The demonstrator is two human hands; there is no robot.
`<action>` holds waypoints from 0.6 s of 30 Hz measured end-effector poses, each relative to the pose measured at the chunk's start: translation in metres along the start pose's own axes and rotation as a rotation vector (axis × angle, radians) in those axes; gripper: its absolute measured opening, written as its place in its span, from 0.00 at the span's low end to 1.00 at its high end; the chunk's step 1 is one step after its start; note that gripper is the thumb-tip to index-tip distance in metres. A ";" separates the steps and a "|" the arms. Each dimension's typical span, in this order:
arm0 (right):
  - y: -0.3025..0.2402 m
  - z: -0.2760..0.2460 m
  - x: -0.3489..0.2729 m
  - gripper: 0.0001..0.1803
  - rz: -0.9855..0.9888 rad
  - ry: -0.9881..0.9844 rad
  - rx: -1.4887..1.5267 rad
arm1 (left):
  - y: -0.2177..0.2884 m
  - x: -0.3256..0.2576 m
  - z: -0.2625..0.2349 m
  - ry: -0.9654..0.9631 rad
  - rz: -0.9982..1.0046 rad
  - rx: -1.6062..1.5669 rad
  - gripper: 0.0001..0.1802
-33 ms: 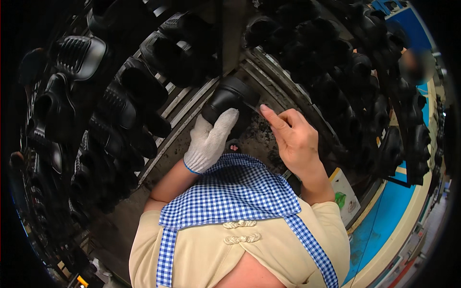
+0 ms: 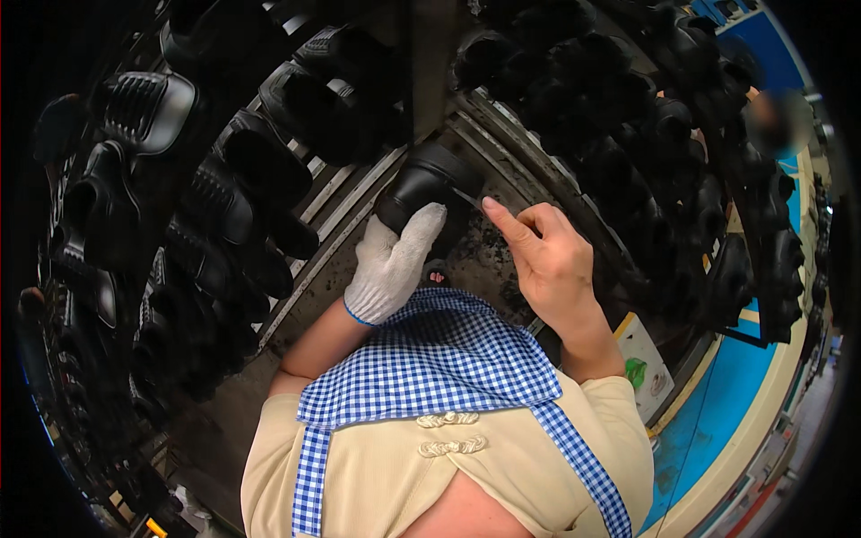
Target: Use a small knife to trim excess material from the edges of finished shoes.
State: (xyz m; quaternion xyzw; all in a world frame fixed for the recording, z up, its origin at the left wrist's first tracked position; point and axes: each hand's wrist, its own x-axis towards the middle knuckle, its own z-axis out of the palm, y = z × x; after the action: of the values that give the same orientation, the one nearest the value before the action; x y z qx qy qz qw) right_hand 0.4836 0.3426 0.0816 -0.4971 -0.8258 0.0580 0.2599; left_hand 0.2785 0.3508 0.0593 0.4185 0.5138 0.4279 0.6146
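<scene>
A black shoe (image 2: 421, 184) with a smooth, glossy surface is held up in front of my apron. My left hand (image 2: 395, 260), in a white knit glove with a blue cuff edge, is closed round the shoe's near end, thumb lying along it. Bare and to the right, my right hand (image 2: 552, 255) pinches a thin, pale, narrow tool (image 2: 468, 196) between thumb and curled forefinger. The tool's far end reaches the shoe's right edge; its exact kind is too small to make out. Shadow hides the shoe's far underside.
Racks of black shoes (image 2: 148, 108) stand close on my left, and more dark shoes (image 2: 619, 170) hang on the right. Metal rails (image 2: 345, 202) run between them. A blue surface with a cream edge (image 2: 762, 377) curves along the far right, near a white board (image 2: 641, 359).
</scene>
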 end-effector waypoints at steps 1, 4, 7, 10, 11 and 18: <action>0.000 0.000 -0.001 0.32 0.005 0.005 -0.004 | 0.000 0.001 0.002 0.008 0.019 0.059 0.21; -0.005 -0.002 -0.007 0.32 0.006 -0.005 -0.046 | -0.001 0.003 0.011 0.049 0.044 0.091 0.19; -0.011 -0.003 -0.008 0.31 0.036 -0.022 -0.101 | 0.008 0.002 0.016 0.010 0.020 0.175 0.19; -0.016 0.012 0.004 0.28 0.048 0.090 -0.040 | -0.013 0.006 0.021 -0.035 0.191 0.203 0.19; -0.012 0.017 0.008 0.25 0.073 0.107 -0.066 | -0.011 0.000 0.025 -0.020 0.243 0.323 0.19; 0.009 0.024 0.011 0.19 0.151 0.253 0.353 | 0.003 0.005 0.012 -0.113 -0.063 0.192 0.19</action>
State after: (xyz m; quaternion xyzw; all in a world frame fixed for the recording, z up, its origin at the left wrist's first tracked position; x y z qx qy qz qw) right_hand 0.4748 0.3606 0.0621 -0.5074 -0.7243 0.1582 0.4392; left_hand 0.2909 0.3555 0.0627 0.4827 0.5298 0.3327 0.6128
